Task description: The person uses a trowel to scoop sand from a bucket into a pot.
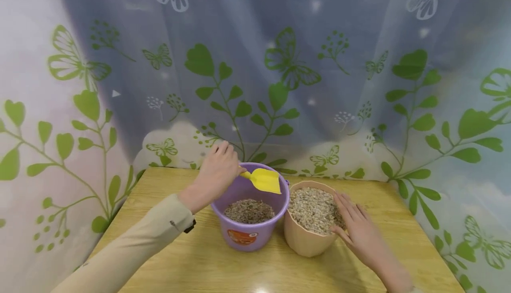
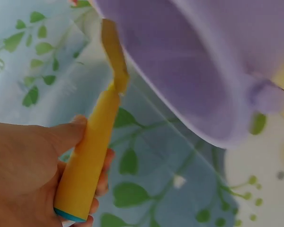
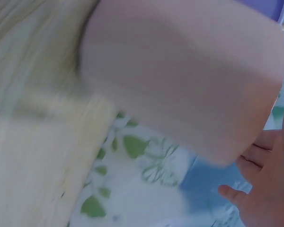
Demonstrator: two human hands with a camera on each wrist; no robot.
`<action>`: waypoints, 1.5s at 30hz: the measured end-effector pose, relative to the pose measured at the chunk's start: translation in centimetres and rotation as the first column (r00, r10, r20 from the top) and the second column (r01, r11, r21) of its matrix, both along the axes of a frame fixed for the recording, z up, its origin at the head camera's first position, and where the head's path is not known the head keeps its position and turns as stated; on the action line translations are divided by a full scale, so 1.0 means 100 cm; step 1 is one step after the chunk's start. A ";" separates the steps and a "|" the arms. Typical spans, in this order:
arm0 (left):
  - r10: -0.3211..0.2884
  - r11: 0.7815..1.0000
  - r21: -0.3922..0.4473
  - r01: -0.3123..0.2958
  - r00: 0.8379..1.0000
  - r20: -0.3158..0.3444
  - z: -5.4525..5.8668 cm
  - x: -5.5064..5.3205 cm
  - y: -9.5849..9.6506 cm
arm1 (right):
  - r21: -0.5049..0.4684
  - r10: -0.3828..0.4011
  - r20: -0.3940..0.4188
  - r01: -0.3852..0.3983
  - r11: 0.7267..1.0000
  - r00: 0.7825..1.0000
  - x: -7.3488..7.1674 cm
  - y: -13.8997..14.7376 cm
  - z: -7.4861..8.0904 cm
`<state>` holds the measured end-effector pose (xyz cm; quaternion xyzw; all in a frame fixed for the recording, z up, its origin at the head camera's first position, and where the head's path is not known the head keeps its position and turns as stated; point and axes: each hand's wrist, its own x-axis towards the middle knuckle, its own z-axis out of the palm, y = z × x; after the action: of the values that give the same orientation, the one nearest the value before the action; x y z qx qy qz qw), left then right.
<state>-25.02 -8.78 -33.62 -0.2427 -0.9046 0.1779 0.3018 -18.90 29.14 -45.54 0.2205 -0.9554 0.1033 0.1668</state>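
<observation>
My left hand (image 1: 218,171) grips the handle of a small yellow shovel (image 1: 266,181) above a purple bucket (image 1: 275,227). The blade overlaps the bucket's far right rim. Fine brown gravel (image 1: 249,211) covers the bucket's bottom. In the left wrist view, thumb and fingers wrap the yellow handle (image 2: 87,161), beside the bucket's mouth. To the bucket's right stands a beige pot (image 1: 305,243), nearly full of pale gravel (image 1: 313,208). My right hand (image 1: 361,231) rests at the pot's right rim, fingers extended. The pot's smooth side (image 3: 180,85) fills much of the right wrist view.
Both containers stand close together on a light wooden table (image 1: 179,262). Behind and at the sides hangs a curtain (image 1: 247,53) printed with green leaves and butterflies, close to the table's back edge. A red label (image 1: 241,237) marks the bucket's front.
</observation>
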 end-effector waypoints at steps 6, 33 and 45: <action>0.045 0.997 -0.056 -0.046 0.999 -0.024 -0.018 -0.008 -0.011 | 0.003 0.105 -0.071 -0.105 0.995 0.992 -0.012 -0.034 0.009; 0.208 0.879 -0.456 -0.142 0.973 0.098 -0.079 -0.029 0.008 | 0.006 0.253 -0.118 -0.255 0.967 0.960 -0.036 -0.109 0.001; 0.204 0.891 -0.434 -0.132 0.971 0.123 -0.082 -0.029 0.009 | -0.013 0.256 -0.112 -0.259 0.966 0.960 -0.037 -0.108 -0.001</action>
<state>-27.95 -7.92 -41.79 -0.2367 -0.8839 0.3746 0.1495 -22.64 18.36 -45.63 0.3458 -0.9066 0.1252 0.2069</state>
